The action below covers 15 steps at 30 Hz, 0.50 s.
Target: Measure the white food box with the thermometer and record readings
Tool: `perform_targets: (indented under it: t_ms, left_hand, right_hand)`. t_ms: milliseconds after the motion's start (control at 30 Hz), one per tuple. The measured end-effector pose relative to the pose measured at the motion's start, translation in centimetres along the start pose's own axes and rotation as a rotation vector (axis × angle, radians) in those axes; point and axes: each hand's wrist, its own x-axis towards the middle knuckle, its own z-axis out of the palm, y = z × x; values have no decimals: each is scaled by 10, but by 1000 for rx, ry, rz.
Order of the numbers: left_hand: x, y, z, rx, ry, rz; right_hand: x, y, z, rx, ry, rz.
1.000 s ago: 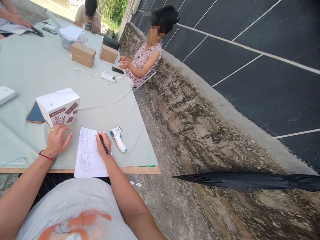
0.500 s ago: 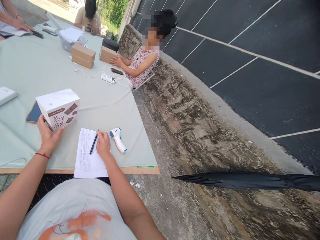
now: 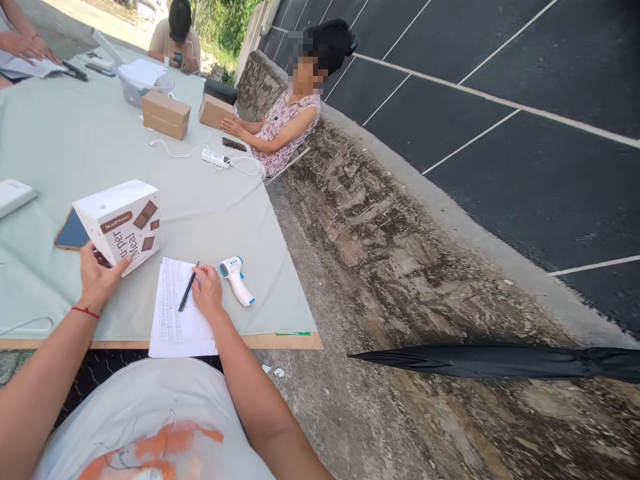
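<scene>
My left hand grips a white box printed "NutriMotion" by its near lower corner, thumb on the printed front and fingers behind. The box is tilted, with its top and front showing; whether its far edge touches the table is unclear. Partly behind it lies a dark blue, phone-like flat object. My right hand rests over printed sheets at the table's near edge. Its curled fingers close at the upper end of a black pen. Just right of this hand lies a white infrared thermometer.
Farther along the cloth-covered table are a cardboard box, a white power strip and a plastic basket. A seated person touches another cardboard box. Two more people are at the far side. A folded black umbrella extends from the right.
My left hand has turned the white box slightly, so more of its printed front shows. My right hand has shifted a little at the pen. The seated person's head has moved slightly.
</scene>
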Motion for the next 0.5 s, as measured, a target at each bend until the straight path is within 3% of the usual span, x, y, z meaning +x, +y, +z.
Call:
perform_targets:
  t_ms: [67,167,333,500]
  left_hand:
    - [-2,5,-1,-123,-27,-94]
    - [-6,14,0,-246,-136,-90]
    - [-10,23,4,-255,-353,-152]
    - [-11,28,6,-273,-379,-146]
  right_hand:
    - [0,0,-1,2,4,-5]
    - [1,-1,-2,-4,-2,-12]
    - [1,-6,-3,-38,-15,-19]
    - [0,-11,-20,-122,103,-35]
